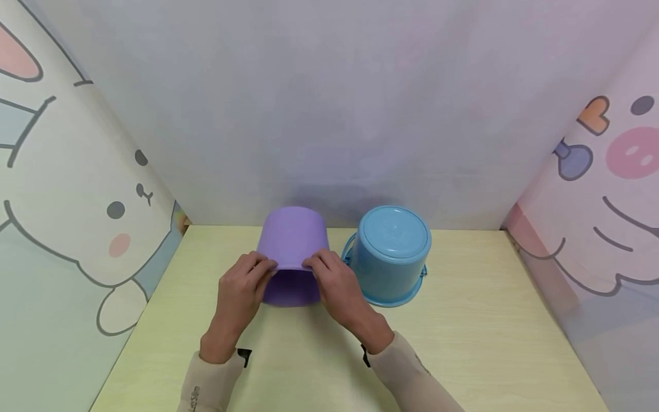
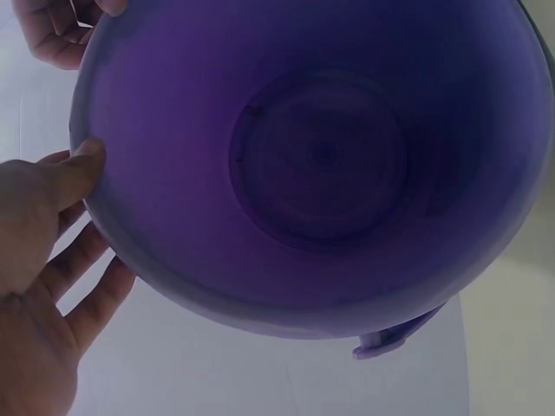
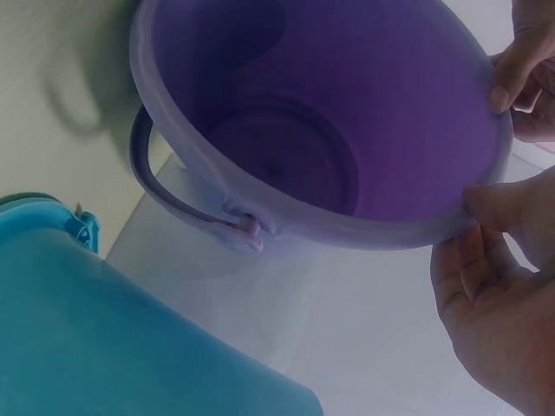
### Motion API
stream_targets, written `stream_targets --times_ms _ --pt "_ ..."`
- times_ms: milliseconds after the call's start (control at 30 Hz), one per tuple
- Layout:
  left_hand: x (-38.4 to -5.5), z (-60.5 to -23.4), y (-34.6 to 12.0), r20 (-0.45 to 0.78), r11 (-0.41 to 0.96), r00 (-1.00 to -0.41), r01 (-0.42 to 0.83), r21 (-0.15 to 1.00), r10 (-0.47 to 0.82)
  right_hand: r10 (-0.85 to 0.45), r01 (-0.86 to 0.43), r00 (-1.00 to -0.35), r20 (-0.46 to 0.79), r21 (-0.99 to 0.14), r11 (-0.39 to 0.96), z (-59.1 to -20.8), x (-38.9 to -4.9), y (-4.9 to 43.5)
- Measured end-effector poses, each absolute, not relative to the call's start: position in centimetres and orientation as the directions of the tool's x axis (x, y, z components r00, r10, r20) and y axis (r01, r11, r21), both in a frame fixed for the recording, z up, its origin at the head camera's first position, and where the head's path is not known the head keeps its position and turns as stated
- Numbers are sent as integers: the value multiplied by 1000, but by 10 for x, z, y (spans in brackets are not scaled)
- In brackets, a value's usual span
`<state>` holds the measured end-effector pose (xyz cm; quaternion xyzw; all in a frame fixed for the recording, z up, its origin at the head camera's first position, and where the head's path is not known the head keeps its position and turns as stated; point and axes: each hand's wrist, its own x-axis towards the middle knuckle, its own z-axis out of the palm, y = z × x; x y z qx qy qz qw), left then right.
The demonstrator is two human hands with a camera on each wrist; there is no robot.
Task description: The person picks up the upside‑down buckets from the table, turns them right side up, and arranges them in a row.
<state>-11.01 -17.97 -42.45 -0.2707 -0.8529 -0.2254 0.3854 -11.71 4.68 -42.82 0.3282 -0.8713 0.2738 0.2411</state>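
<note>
A purple bucket (image 1: 293, 234) is tilted on its side near the back of the table, its mouth facing me. My left hand (image 1: 242, 289) pinches the upper rim at the left, thumb inside and fingers outside, as the left wrist view shows. On the right part of the same rim, my right hand (image 1: 337, 289) pinches in the same way. Inside, the bucket's round bottom (image 2: 321, 160) can be seen. Its purple handle (image 3: 178, 204) hangs off the side in the right wrist view. Right of it stands a light blue bucket (image 1: 393, 252), upside down with its base up.
The pale wooden table (image 1: 479, 320) runs back to a plain light wall (image 1: 329, 114). Side panels with a cartoon rabbit (image 1: 98, 200) and a cartoon pig (image 1: 618, 200) border it. The blue bucket's handle (image 1: 348, 249) sticks out toward the purple bucket.
</note>
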Motion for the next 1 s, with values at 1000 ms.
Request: stream_targets --times_ms 1000 --pt "-110 -428 -188 783 772 -585 591 233 212 -88 -426 -874 478 -665 614 -476 -106 61"
